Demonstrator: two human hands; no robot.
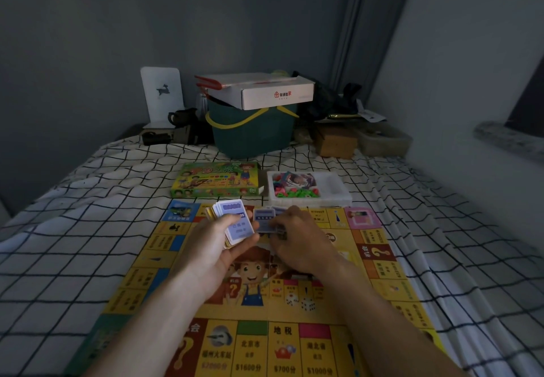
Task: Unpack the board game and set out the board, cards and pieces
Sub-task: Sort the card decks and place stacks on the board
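Cards [235,223] sit fanned in left hand [216,247] over board [265,288] on bed [73,229]; right hand [297,238] pinches a few. Advice: deal small batches, square each pile flat.

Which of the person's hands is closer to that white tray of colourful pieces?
The right. The right hand, pinching a few cards over the board, sits just below the white tray; the left hand, holding the card stack, is further left, nearer the green game box.
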